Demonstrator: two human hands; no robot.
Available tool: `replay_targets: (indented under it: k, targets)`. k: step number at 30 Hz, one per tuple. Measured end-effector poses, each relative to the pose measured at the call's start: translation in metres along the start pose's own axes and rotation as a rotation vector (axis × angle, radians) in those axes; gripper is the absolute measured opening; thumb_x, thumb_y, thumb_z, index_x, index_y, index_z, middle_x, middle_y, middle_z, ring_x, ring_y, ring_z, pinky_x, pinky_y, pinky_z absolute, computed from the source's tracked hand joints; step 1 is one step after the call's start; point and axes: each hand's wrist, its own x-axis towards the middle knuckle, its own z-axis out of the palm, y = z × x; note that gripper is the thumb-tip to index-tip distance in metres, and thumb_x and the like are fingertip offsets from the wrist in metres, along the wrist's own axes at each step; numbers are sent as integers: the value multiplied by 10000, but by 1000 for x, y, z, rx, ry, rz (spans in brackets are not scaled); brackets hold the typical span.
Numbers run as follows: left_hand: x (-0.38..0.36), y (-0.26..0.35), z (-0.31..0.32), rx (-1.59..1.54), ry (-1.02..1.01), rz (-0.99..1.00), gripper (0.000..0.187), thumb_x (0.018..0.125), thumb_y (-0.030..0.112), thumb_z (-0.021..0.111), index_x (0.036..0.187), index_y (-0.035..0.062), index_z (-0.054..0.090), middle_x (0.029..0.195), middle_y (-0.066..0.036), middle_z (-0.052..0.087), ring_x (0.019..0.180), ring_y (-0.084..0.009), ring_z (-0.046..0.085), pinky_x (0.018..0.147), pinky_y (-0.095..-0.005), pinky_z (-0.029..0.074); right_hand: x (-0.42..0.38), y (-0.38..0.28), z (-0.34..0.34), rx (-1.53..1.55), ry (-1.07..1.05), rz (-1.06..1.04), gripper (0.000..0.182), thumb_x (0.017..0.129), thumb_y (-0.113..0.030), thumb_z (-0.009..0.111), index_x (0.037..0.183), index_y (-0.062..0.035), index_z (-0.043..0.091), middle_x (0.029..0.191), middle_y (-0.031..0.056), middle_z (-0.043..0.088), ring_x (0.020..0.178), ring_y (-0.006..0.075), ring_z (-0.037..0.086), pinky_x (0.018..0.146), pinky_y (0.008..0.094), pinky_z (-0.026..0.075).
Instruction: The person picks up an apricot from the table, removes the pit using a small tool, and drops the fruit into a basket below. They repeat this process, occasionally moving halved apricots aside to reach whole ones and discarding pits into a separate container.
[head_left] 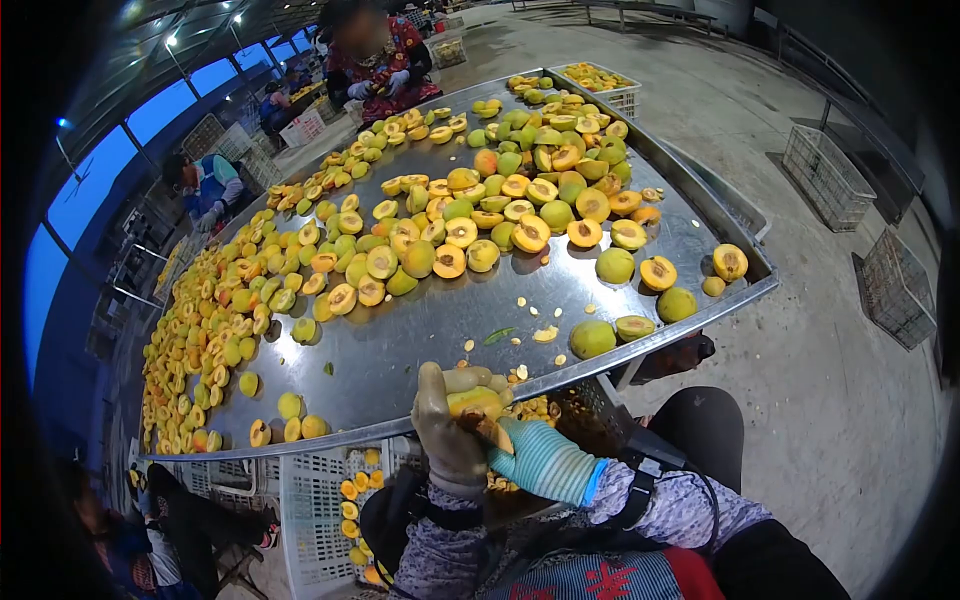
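Note:
In my left hand (pixel 446 428), gloved in a dirty pale glove, a yellow-green apricot (pixel 476 402) is gripped at the near edge of the metal table (pixel 420 345). My right hand (pixel 545 462) wears a teal striped glove and is closed close against the left palm. A small brown, wooden-looking tool (pixel 487 430) sticks out from its fingers towards the fruit; its working end is hidden. Below the hands, a crate (pixel 590 420) holds orange fruit pieces. Many halved and whole apricots (pixel 461 232) lie across the table.
Loose pits and scraps (pixel 545 334) lie near the table's front edge. A white crate (pixel 305 510) with fruit stands below on the left. Across the table a person (pixel 385 60) handles fruit; others sit further left. Empty-looking crates (pixel 825 175) stand on the floor at right.

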Motion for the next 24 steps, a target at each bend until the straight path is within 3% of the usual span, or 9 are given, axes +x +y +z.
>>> replay_targets:
  k: [3, 6, 8, 12, 15, 17, 18, 20, 24]
  targets:
    - [0, 7, 4, 171, -80, 38, 535, 1017, 466, 428, 893, -26, 598, 747, -206, 646, 678, -272, 658, 673, -370, 559, -4, -11, -16, -108, -127, 155, 346, 916, -329, 595, 1029, -1, 603, 851, 262, 659, 851, 427, 665, 744, 489, 532]
    - [0, 7, 4, 261, -154, 84, 521, 1020, 448, 423, 870, -21, 592, 732, -205, 642, 636, -274, 648, 619, -369, 552, -10, 11, -8, -88, -69, -25, 326, 947, -340, 578, 991, -17, 590, 753, 198, 651, 683, 359, 667, 619, 451, 539]
    - [0, 2, 1, 200, -195, 89, 508, 1020, 440, 429, 856, -14, 586, 729, -201, 642, 619, -277, 643, 597, -370, 549, -12, 7, -9, 490, -404, 139, 333, 977, -372, 547, 937, -42, 561, 657, 110, 598, 513, 242, 603, 464, 376, 490]
    - [-1, 6, 8, 16, -207, 3, 480, 1017, 428, 443, 817, 8, 563, 725, -198, 644, 620, -277, 642, 593, -381, 552, -16, -10, -27, 734, -520, 411, 338, 991, -389, 533, 896, -65, 531, 613, 42, 538, 434, 155, 521, 382, 318, 423]
    - [-6, 10, 14, -124, -189, -144, 465, 1014, 428, 451, 816, 23, 563, 719, -193, 639, 613, -274, 636, 599, -379, 556, -13, 20, -4, 797, -513, 227, 318, 993, -380, 538, 924, -70, 553, 624, 34, 541, 452, 149, 522, 398, 296, 424]
    - [-6, 7, 13, -108, -104, -146, 460, 1012, 433, 456, 823, 29, 568, 714, -189, 635, 605, -271, 629, 599, -375, 555, -7, 21, 8, 291, -11, -270, 318, 1000, -380, 524, 993, -69, 593, 645, 31, 550, 516, 170, 549, 475, 302, 472]
    - [-4, 4, 8, 24, -191, -55, 452, 1011, 426, 463, 832, 28, 579, 712, -188, 637, 604, -270, 627, 606, -373, 555, -10, 24, 5, 291, -15, -270, 318, 1000, -380, 524, 993, -69, 593, 645, 31, 550, 516, 170, 549, 475, 302, 472]
    - [-5, 3, 7, 158, -277, 39, 445, 1011, 419, 470, 841, 26, 590, 709, -187, 639, 602, -268, 625, 613, -370, 556, -17, -8, -28, 412, -433, 295, 341, 1000, -368, 515, 1074, -51, 619, 738, 70, 625, 668, 230, 627, 620, 342, 526]
    - [-6, 1, 6, 19, -304, 8, 530, 1065, 303, 341, 779, -38, 629, 734, -182, 674, 682, -251, 669, 682, -358, 560, -20, -13, -33, 603, -581, 482, 345, 994, -358, 525, 1118, -51, 623, 816, 78, 650, 807, 250, 651, 746, 373, 534]
